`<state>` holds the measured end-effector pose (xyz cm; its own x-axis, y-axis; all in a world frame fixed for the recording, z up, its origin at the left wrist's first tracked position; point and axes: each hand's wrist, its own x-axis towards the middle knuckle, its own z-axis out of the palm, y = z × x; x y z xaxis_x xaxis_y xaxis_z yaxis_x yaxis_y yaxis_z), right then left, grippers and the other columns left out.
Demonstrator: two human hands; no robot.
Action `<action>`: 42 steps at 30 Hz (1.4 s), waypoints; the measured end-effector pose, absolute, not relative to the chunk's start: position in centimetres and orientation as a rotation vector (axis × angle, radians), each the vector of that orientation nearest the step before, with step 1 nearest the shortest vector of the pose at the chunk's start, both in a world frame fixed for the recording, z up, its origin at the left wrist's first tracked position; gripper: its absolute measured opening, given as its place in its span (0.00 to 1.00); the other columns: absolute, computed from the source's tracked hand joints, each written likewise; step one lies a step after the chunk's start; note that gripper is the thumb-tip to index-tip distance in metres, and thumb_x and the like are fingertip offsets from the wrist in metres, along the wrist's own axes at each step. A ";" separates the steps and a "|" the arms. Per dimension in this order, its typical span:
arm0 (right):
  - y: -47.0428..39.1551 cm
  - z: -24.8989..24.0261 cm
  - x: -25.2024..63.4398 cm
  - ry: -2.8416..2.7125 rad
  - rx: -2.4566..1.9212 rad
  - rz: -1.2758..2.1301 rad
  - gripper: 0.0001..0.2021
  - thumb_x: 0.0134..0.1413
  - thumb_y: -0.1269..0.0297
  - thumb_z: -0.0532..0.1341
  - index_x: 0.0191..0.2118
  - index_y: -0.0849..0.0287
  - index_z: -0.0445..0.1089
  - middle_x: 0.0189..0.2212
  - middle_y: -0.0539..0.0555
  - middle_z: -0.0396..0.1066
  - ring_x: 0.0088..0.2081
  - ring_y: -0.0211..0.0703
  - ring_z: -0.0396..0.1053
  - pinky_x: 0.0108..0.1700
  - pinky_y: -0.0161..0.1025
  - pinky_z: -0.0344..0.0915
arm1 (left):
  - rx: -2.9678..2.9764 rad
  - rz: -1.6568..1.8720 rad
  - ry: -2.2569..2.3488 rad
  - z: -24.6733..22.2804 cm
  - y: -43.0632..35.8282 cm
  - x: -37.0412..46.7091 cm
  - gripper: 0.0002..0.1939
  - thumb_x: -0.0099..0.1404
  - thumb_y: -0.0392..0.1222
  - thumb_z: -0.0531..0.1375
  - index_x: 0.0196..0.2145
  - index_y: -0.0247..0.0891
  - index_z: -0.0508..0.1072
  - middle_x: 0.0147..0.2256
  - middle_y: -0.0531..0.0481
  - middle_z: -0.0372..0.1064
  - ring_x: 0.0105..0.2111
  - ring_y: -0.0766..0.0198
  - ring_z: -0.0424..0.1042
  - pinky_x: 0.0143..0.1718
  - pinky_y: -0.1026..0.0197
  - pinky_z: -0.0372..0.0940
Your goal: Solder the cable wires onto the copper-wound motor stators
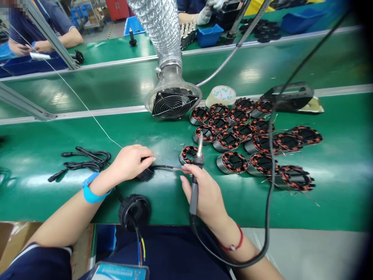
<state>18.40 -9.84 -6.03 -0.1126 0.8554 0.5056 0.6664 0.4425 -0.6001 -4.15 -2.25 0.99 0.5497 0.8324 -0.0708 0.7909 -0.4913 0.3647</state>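
My left hand [132, 161] is closed, its fingers curled over a black plastic cap [145, 174]; its fingertips are partly hidden. From the cap a black cable [164, 167] runs right, ending in thin coloured wires beside my right hand. A thin solder-like wire [87, 109] comes down from the upper left to the back of my left hand. My right hand [208, 192] grips a soldering iron [194, 194] with its tip pointing up and away. Just beyond the wire ends stands one copper-wound motor stator [189, 154]. Another round black cap [134, 212] with loose coloured wires lies near the front edge.
Several stators [233, 162] stand in rows at the right. The iron's black cord [269, 202] loops across them. A fume extractor [173, 103] hangs at the back, near a tape roll [220, 95]. Coiled black cables [87, 159] lie left. Co-workers sit across the bench.
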 end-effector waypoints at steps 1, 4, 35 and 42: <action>-9.8 -6.3 18.1 -1.830 -1.289 0.284 0.15 0.61 0.69 0.57 0.53 0.54 0.63 0.39 0.57 0.75 0.37 0.50 0.76 0.37 0.48 0.75 | 2.435 0.168 1.331 1.0 -2.3 -4.2 0.14 0.69 0.42 0.54 0.33 0.38 0.77 0.34 0.48 0.77 0.35 0.61 0.73 0.38 0.61 0.63; -9.4 -6.5 17.6 -1.766 -1.282 0.283 0.17 0.61 0.72 0.56 0.55 0.53 0.62 0.37 0.55 0.75 0.37 0.48 0.76 0.39 0.46 0.75 | 2.424 0.176 1.342 1.0 -2.5 -4.5 0.13 0.69 0.42 0.53 0.33 0.37 0.76 0.33 0.48 0.76 0.35 0.61 0.72 0.37 0.61 0.61; -8.7 -4.9 16.3 -1.348 -0.950 0.807 0.22 0.56 0.73 0.61 0.54 0.50 0.56 0.32 0.47 0.72 0.33 0.37 0.74 0.39 0.40 0.74 | 1.432 1.060 1.204 1.8 -3.5 0.6 0.07 0.66 0.44 0.57 0.37 0.37 0.67 0.33 0.53 0.64 0.27 0.71 0.59 0.28 0.66 0.57; -8.6 -4.9 16.2 -1.372 -0.962 0.752 0.22 0.57 0.73 0.61 0.54 0.50 0.55 0.33 0.48 0.72 0.33 0.38 0.74 0.39 0.41 0.74 | 1.469 1.046 1.239 1.7 -3.6 1.0 0.08 0.66 0.45 0.55 0.38 0.38 0.67 0.33 0.52 0.65 0.27 0.70 0.60 0.28 0.66 0.57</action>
<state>16.16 -8.56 -4.88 0.0832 0.8891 0.4501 0.0988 0.4421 -0.8915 0.99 -3.63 1.71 0.1326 0.9902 0.0450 0.2104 -0.0725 0.9749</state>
